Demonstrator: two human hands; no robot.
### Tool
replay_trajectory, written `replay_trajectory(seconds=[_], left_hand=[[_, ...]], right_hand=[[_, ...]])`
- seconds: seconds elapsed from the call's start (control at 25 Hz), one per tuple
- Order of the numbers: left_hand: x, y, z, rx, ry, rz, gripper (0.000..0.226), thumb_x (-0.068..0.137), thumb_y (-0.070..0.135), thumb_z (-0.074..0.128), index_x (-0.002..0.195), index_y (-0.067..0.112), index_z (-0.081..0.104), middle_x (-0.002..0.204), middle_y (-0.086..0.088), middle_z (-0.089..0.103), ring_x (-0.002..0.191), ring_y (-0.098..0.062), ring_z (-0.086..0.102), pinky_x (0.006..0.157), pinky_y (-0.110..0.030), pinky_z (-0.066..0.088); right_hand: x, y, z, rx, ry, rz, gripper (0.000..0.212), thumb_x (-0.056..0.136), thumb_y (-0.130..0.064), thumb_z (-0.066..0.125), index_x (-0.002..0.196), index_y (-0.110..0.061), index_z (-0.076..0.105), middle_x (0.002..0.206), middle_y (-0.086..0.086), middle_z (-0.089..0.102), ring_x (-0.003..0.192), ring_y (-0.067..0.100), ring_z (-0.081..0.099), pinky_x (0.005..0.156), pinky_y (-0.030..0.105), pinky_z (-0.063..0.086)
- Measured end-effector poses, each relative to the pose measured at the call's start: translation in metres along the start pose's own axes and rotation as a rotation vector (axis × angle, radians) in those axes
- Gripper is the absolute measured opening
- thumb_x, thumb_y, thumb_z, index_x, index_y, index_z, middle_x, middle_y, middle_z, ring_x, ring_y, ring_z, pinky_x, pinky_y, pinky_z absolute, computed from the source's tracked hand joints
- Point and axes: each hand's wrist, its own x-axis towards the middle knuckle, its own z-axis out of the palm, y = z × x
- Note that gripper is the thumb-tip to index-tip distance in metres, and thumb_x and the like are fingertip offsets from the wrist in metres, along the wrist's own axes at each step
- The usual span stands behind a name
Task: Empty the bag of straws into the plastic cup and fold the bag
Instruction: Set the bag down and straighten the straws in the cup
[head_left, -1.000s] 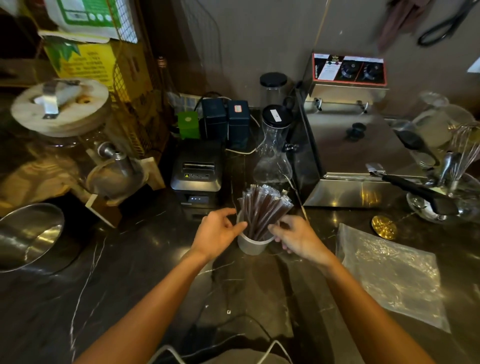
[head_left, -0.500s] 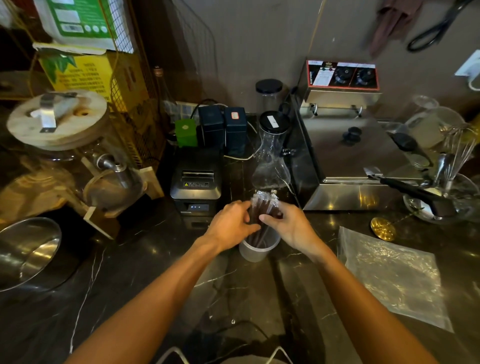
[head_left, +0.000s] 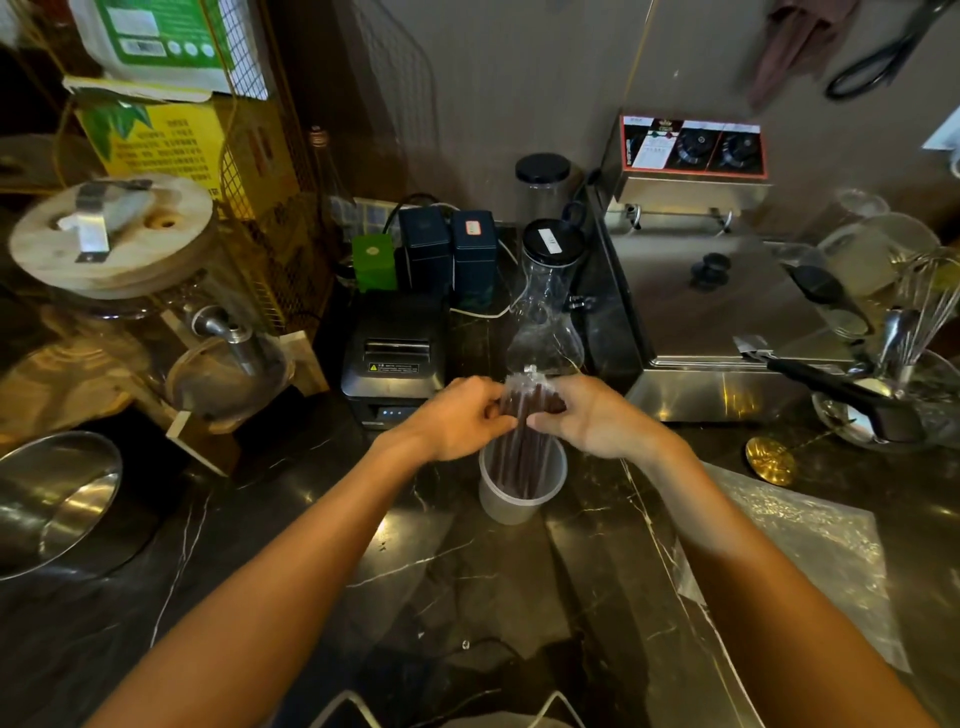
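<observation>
Straws standing in plastic cup, gathered between gripping left hand and right hand; emptying apparently done, next: fold flat bag.

No text can be read clearly. Beyond the fingers, the black printer bears a yellow warning triangle with print too small to read. Far up-left of them, the yellow box carries lines of blurred characters, and the white-green bag above it a barcode
</observation>
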Motion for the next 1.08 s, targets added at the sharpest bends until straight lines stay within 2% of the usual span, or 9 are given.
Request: replay_trajectory(seconds=[0.12, 0.2, 0.28, 0.4, 0.52, 0.68, 0.92, 1.0, 1.08], left_hand=[[-0.002, -0.005, 0.01, -0.019, 0.026, -0.018, 0.01, 0.096, 0.022, 0.068, 0.101, 0.013, 0.071, 0.081, -0.011, 0.068, 0.067, -0.015, 0.062, 0.065, -0.031, 0.049], [-0.007, -0.009, 0.015, -0.136, 0.107, -0.046, 0.012, 0.094, 0.022, 0.071, 0.106, 0.019, 0.071, 0.078, -0.003, 0.067, 0.066, -0.008, 0.061, 0.065, -0.024, 0.051], [-0.013, -0.013, 0.02, -0.212, 0.149, -0.073, 0.011, 0.092, 0.023, 0.075, 0.102, 0.022, 0.072, 0.081, 0.002, 0.069, 0.071, -0.007, 0.066, 0.068, -0.024, 0.056], [-0.016, -0.013, 0.028, -0.24, 0.147, -0.071, 0.014, 0.087, 0.024, 0.08, 0.08, 0.026, 0.068, 0.077, 0.005, 0.069, 0.068, 0.0, 0.068, 0.063, -0.019, 0.054], [-0.013, -0.011, 0.032, -0.241, 0.158, -0.087, 0.022, 0.085, 0.026, 0.082, 0.072, 0.022, 0.064, 0.073, 0.001, 0.07, 0.067, -0.007, 0.07, 0.063, -0.025, 0.058], [-0.008, -0.007, 0.027, -0.307, 0.12, -0.093, 0.003, 0.091, 0.024, 0.077, 0.088, 0.026, 0.075, 0.079, 0.009, 0.074, 0.073, 0.004, 0.072, 0.07, -0.017, 0.057], [-0.001, -0.014, 0.018, -0.29, -0.007, -0.107, 0.004, 0.091, 0.022, 0.075, 0.091, 0.026, 0.077, 0.09, 0.004, 0.079, 0.084, -0.002, 0.075, 0.083, -0.032, 0.062], [-0.004, -0.013, 0.018, -0.298, 0.027, -0.103, 0.021, 0.089, 0.015, 0.077, 0.108, 0.023, 0.074, 0.104, 0.001, 0.078, 0.095, -0.008, 0.075, 0.09, -0.034, 0.062], [-0.009, -0.011, 0.018, -0.31, 0.069, -0.105, 0.04, 0.085, 0.009, 0.08, 0.121, 0.021, 0.068, 0.106, -0.003, 0.076, 0.091, -0.011, 0.075, 0.085, -0.029, 0.061]], right_hand=[[0.001, 0.004, 0.01, -0.048, -0.023, 0.061, 0.025, 0.095, -0.015, 0.073, 0.113, -0.031, 0.066, 0.098, -0.012, 0.07, 0.084, -0.003, 0.067, 0.081, 0.027, 0.057], [-0.002, 0.013, 0.017, 0.025, 0.077, 0.109, 0.028, 0.095, -0.015, 0.074, 0.12, -0.02, 0.064, 0.095, -0.007, 0.069, 0.063, -0.01, 0.066, 0.058, 0.015, 0.055], [-0.006, 0.021, 0.023, 0.095, 0.163, 0.136, 0.019, 0.096, -0.015, 0.072, 0.113, -0.018, 0.064, 0.09, -0.002, 0.068, 0.049, -0.01, 0.062, 0.043, 0.013, 0.046], [-0.01, 0.027, 0.029, 0.141, 0.219, 0.125, 0.002, 0.099, -0.017, 0.069, 0.101, -0.017, 0.07, 0.081, -0.003, 0.069, 0.049, -0.004, 0.063, 0.045, 0.018, 0.048], [-0.012, 0.026, 0.029, 0.154, 0.222, 0.13, 0.007, 0.099, -0.018, 0.069, 0.094, -0.023, 0.07, 0.072, -0.006, 0.068, 0.049, -0.003, 0.064, 0.045, 0.018, 0.049], [-0.01, 0.025, 0.023, 0.155, 0.179, 0.135, 0.008, 0.1, -0.02, 0.067, 0.103, -0.018, 0.074, 0.066, -0.002, 0.068, 0.047, 0.003, 0.06, 0.049, 0.024, 0.052], [-0.006, 0.016, 0.013, 0.112, 0.088, 0.166, 0.008, 0.101, -0.018, 0.066, 0.095, -0.021, 0.07, 0.066, -0.003, 0.063, 0.05, 0.005, 0.059, 0.048, 0.02, 0.051], [-0.004, 0.016, 0.019, 0.063, 0.124, 0.172, 0.018, 0.1, -0.02, 0.069, 0.09, -0.034, 0.061, 0.074, -0.007, 0.063, 0.049, 0.001, 0.062, 0.045, 0.016, 0.047], [-0.006, 0.02, 0.023, 0.063, 0.17, 0.16, 0.018, 0.098, -0.022, 0.07, 0.096, -0.035, 0.058, 0.077, -0.007, 0.063, 0.05, -0.005, 0.064, 0.043, 0.014, 0.046]])
